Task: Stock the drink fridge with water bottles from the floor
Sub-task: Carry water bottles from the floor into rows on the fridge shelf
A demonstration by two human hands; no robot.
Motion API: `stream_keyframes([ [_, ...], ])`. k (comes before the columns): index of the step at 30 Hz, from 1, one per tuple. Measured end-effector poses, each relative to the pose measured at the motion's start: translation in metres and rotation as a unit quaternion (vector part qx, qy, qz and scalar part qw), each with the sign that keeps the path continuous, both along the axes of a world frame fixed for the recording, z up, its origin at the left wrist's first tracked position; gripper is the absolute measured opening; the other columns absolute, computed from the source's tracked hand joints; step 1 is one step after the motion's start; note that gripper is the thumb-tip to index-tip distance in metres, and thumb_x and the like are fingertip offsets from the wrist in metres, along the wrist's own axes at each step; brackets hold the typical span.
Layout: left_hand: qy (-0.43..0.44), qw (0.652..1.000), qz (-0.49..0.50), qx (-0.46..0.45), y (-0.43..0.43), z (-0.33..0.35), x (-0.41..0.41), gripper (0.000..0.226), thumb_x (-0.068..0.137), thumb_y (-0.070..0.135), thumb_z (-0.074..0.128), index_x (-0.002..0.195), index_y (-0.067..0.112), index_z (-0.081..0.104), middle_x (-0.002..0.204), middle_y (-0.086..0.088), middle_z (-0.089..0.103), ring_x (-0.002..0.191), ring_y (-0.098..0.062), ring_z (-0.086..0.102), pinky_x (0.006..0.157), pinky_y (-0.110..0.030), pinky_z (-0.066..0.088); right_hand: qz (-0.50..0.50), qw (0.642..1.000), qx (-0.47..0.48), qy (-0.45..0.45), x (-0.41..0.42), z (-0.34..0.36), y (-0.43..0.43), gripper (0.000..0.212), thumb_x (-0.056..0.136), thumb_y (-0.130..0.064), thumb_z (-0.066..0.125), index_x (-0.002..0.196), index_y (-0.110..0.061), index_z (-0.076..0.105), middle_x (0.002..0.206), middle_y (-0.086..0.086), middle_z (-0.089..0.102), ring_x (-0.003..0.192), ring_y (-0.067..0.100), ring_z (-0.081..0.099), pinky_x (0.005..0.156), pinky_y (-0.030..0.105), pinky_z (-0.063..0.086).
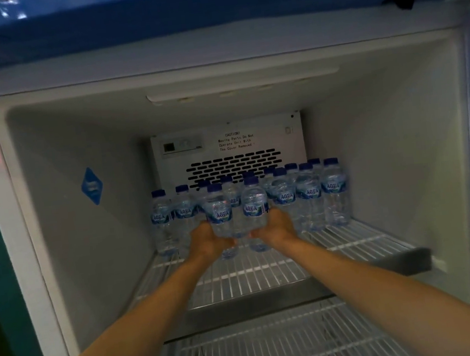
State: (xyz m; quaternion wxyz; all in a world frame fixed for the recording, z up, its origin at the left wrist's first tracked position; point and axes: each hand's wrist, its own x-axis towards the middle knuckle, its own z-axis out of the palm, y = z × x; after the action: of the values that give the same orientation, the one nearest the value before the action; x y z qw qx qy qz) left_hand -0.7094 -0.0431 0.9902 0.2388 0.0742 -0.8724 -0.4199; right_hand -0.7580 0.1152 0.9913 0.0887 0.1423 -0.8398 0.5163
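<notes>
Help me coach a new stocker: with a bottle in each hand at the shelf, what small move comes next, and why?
Probably set both bottles down on the shelf and let go. The left hand grips the left bottle, the right hand the right bottle, both upright just before the back rows, with bare wire under them.

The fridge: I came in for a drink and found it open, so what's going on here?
A person is stocking the fridge with water. The left hand grips one water bottle and the right hand grips a second bottle, both upright and side by side at the upper wire shelf. They are just in front of the group of bottles standing at the back. Whether the two held ones touch the shelf cannot be told.
</notes>
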Motion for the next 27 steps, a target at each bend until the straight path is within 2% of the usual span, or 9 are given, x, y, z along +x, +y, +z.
stream_keyframes([
  [4, -0.014, 1.0, -0.007, 0.014, 0.013, 0.003, -0.015, 0.058, 0.069, 0.013, 0.084, 0.119, 0.001, 0.056, 0.119, -0.01, 0.063, 0.108, -0.022, 0.06, 0.084, -0.024, 0.044, -0.002, 1.0, -0.016, 0.025, 0.0, -0.001, 0.0, 0.051, 0.077, -0.002, 0.075, 0.122, -0.002, 0.052, 0.114, 0.01, 0.064, 0.106, 0.022, 0.061, 0.085, 0.022, 0.046],
  [7, -0.02, 0.999, -0.021, 0.019, 0.02, 0.003, -0.023, 0.057, 0.072, 0.012, 0.082, 0.119, 0.0, 0.053, 0.118, -0.007, 0.061, 0.102, -0.018, 0.057, 0.082, -0.022, 0.043, 0.012, 0.999, -0.015, 0.038, 0.002, -0.001, -0.001, 0.057, 0.081, -0.001, 0.069, 0.132, 0.0, 0.042, 0.119, 0.011, 0.058, 0.113, 0.024, 0.056, 0.093, 0.029, 0.045],
  [9, -0.025, 0.999, -0.02, 0.022, 0.019, 0.002, -0.028, 0.061, 0.072, 0.014, 0.082, 0.122, 0.0, 0.05, 0.119, -0.011, 0.06, 0.107, -0.021, 0.057, 0.082, -0.023, 0.043, 0.02, 0.999, -0.015, 0.041, 0.001, -0.001, -0.002, 0.063, 0.082, 0.0, 0.066, 0.138, -0.001, 0.037, 0.126, 0.015, 0.055, 0.119, 0.028, 0.054, 0.098, 0.033, 0.045],
  [12, -0.025, 0.998, -0.025, 0.047, 0.013, 0.0, -0.032, 0.065, 0.07, 0.014, 0.084, 0.125, 0.001, 0.05, 0.123, -0.013, 0.06, 0.111, -0.024, 0.058, 0.084, -0.024, 0.044, 0.039, 0.998, -0.008, 0.038, 0.001, -0.002, -0.001, 0.066, 0.083, 0.0, 0.062, 0.141, -0.002, 0.032, 0.129, 0.015, 0.053, 0.12, 0.028, 0.052, 0.098, 0.031, 0.044],
  [14, -0.022, 0.998, -0.036, 0.056, 0.009, -0.002, -0.032, 0.071, 0.068, 0.015, 0.085, 0.127, 0.002, 0.048, 0.124, -0.014, 0.06, 0.112, -0.025, 0.058, 0.087, -0.026, 0.045, 0.044, 0.998, 0.014, 0.033, 0.002, -0.002, 0.0, 0.068, 0.082, -0.007, 0.068, 0.138, -0.001, 0.031, 0.125, 0.013, 0.055, 0.117, 0.027, 0.055, 0.091, 0.028, 0.045],
  [17, -0.008, 0.996, -0.051, 0.067, 0.008, -0.003, -0.031, 0.075, 0.066, 0.016, 0.086, 0.129, 0.001, 0.047, 0.126, -0.011, 0.059, 0.112, -0.024, 0.058, 0.094, -0.031, 0.047, 0.037, 0.998, 0.024, 0.05, -0.001, 0.001, -0.001, 0.081, 0.069, -0.025, 0.084, 0.133, -0.006, 0.038, 0.12, 0.007, 0.059, 0.11, 0.022, 0.058, 0.093, 0.031, 0.05],
  [21, -0.001, 0.997, -0.049, 0.067, 0.008, -0.004, -0.033, 0.072, 0.066, 0.018, 0.086, 0.126, 0.001, 0.049, 0.123, -0.009, 0.061, 0.11, -0.023, 0.059, 0.091, -0.029, 0.047, -0.005, 0.997, 0.042, 0.068, -0.004, 0.002, -0.006, 0.064, 0.073, -0.015, 0.082, 0.125, -0.004, 0.048, 0.108, 0.009, 0.063, 0.099, 0.022, 0.062, 0.085, 0.033, 0.055],
  [24, 0.003, 0.997, -0.042, 0.061, 0.009, -0.006, -0.035, 0.072, 0.065, 0.017, 0.087, 0.126, 0.002, 0.05, 0.123, -0.011, 0.062, 0.11, -0.024, 0.059, 0.093, -0.031, 0.048, -0.024, 0.994, 0.054, 0.096, -0.002, 0.002, -0.007, 0.053, 0.077, -0.008, 0.075, 0.122, -0.002, 0.048, 0.107, 0.009, 0.062, 0.1, 0.024, 0.062, 0.084, 0.036, 0.055],
  [27, 0.006, 0.998, -0.038, 0.05, 0.012, -0.006, -0.036, 0.073, 0.066, 0.018, 0.087, 0.127, 0.002, 0.05, 0.124, -0.012, 0.061, 0.112, -0.025, 0.058, 0.093, -0.03, 0.047, -0.038, 0.992, 0.081, 0.094, -0.001, 0.005, -0.004, 0.045, 0.081, -0.007, 0.072, 0.12, -0.001, 0.05, 0.109, 0.011, 0.059, 0.099, 0.024, 0.06, 0.08, 0.031, 0.052],
])
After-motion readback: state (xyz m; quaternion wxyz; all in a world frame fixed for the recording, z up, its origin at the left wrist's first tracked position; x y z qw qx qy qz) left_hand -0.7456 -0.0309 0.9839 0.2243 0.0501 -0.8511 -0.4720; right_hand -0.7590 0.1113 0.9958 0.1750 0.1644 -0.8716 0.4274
